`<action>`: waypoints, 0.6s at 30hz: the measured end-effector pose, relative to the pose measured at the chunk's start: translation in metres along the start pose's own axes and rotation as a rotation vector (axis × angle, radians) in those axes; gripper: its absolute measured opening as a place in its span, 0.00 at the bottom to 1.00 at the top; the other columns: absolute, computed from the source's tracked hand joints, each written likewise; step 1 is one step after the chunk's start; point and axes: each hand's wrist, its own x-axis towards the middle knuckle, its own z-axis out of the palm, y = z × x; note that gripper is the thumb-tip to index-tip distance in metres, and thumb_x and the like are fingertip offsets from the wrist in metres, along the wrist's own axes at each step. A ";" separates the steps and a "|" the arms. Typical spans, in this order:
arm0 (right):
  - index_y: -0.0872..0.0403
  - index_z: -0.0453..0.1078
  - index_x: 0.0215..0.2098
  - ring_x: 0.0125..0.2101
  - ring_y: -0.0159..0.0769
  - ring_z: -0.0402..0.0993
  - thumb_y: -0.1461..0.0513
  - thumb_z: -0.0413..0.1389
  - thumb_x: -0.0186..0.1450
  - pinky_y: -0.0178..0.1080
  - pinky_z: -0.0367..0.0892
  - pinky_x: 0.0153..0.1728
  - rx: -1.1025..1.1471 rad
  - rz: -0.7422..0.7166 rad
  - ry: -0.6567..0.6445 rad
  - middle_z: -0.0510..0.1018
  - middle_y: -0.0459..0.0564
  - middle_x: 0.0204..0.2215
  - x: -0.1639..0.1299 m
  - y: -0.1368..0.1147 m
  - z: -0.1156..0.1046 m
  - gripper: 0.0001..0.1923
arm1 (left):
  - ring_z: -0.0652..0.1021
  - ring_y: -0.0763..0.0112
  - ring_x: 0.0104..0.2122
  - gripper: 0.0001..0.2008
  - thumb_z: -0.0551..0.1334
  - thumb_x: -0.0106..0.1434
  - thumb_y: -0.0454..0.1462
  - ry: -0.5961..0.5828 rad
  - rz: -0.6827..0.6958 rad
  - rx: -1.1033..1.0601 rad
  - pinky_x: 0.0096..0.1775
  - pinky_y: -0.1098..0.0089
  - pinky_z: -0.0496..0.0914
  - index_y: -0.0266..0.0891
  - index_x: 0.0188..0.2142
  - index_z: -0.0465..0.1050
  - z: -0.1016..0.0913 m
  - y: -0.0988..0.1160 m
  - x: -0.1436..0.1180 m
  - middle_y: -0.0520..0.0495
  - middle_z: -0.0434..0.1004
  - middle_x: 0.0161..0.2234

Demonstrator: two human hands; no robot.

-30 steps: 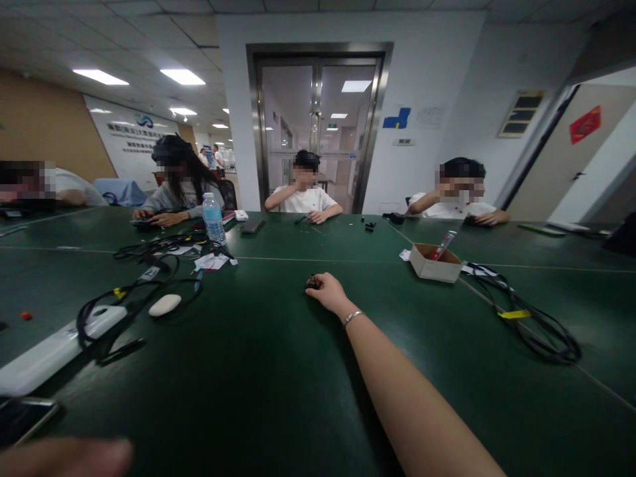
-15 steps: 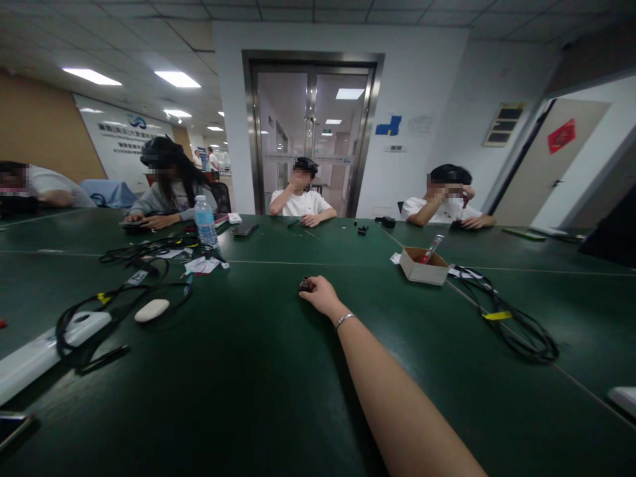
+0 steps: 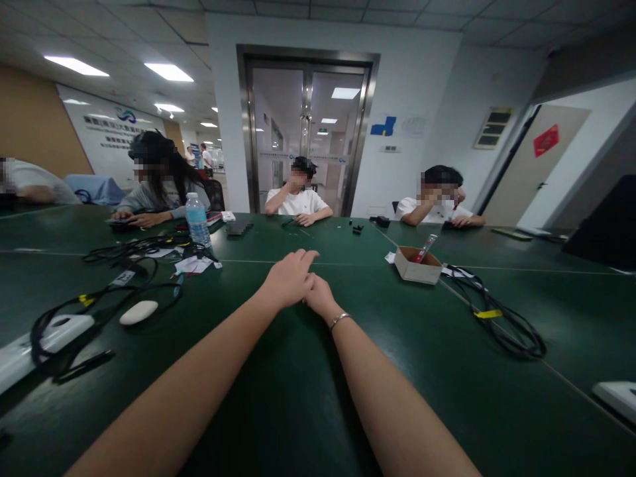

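Note:
Both of my hands meet over the middle of the green table [image 3: 248,397]. My left hand [image 3: 287,279] has its fingers stretched forward and to the right, its near edge against the fingers of my right hand; its thumb side is partly hidden. My right hand [image 3: 322,297], with a silver bracelet [image 3: 340,320] on the wrist, has its fingers curled closed. The small dark object seen in it earlier is now hidden behind my hands.
On the left lie tangled black cables [image 3: 142,248], a white mouse [image 3: 139,313], a white power strip [image 3: 64,331] and a water bottle [image 3: 197,222]. To the right are an open cardboard box [image 3: 418,270] and a coiled cable [image 3: 517,338]. Several people sit across the table.
My left hand has come in from the left and reached my right hand, covering the small dark object. My right hand stays nearly in place, and the view has shifted slightly.

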 end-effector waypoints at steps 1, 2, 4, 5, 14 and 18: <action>0.57 0.70 0.35 0.19 0.28 0.68 0.67 0.56 0.59 0.29 0.64 0.21 0.017 0.005 0.021 0.72 0.46 0.25 0.001 0.002 0.001 0.05 | 0.70 0.60 0.45 0.20 0.55 0.60 0.36 0.042 -0.074 -0.005 0.49 0.63 0.64 0.40 0.53 0.63 0.011 -0.011 0.008 0.42 0.68 0.44; 0.57 0.69 0.36 0.18 0.27 0.67 0.67 0.56 0.59 0.29 0.63 0.19 0.030 0.010 0.034 0.71 0.46 0.25 0.002 0.003 0.001 0.06 | 0.70 0.60 0.45 0.19 0.55 0.60 0.37 0.068 -0.132 -0.030 0.49 0.62 0.64 0.40 0.52 0.64 0.023 -0.020 0.012 0.42 0.68 0.44; 0.57 0.70 0.38 0.18 0.27 0.67 0.67 0.56 0.59 0.29 0.62 0.17 0.012 0.023 0.040 0.71 0.48 0.27 0.005 0.006 0.002 0.08 | 0.69 0.60 0.45 0.16 0.54 0.62 0.39 0.096 -0.199 -0.107 0.49 0.61 0.64 0.39 0.49 0.65 0.047 -0.036 0.010 0.42 0.68 0.44; 0.57 0.70 0.39 0.19 0.28 0.67 0.69 0.55 0.59 0.29 0.62 0.18 -0.025 0.012 0.043 0.71 0.48 0.28 0.006 0.007 0.001 0.09 | 0.69 0.61 0.45 0.15 0.52 0.63 0.40 0.093 -0.205 -0.142 0.49 0.61 0.64 0.40 0.48 0.66 0.058 -0.042 0.005 0.42 0.68 0.44; 0.59 0.70 0.37 0.15 0.23 0.65 0.68 0.58 0.59 0.28 0.64 0.15 0.101 0.084 0.011 0.69 0.46 0.27 0.006 0.006 -0.001 0.06 | 0.70 0.65 0.47 0.16 0.47 0.65 0.35 -0.014 -0.257 -0.438 0.52 0.62 0.63 0.39 0.47 0.69 0.091 -0.074 -0.014 0.43 0.72 0.45; 0.58 0.67 0.37 0.16 0.24 0.68 0.73 0.57 0.58 0.27 0.68 0.18 0.446 0.167 -0.052 0.70 0.42 0.21 0.006 0.004 -0.006 0.09 | 0.74 0.66 0.44 0.14 0.51 0.62 0.32 0.013 -0.369 -0.621 0.48 0.64 0.67 0.40 0.45 0.71 0.092 -0.079 -0.013 0.44 0.74 0.45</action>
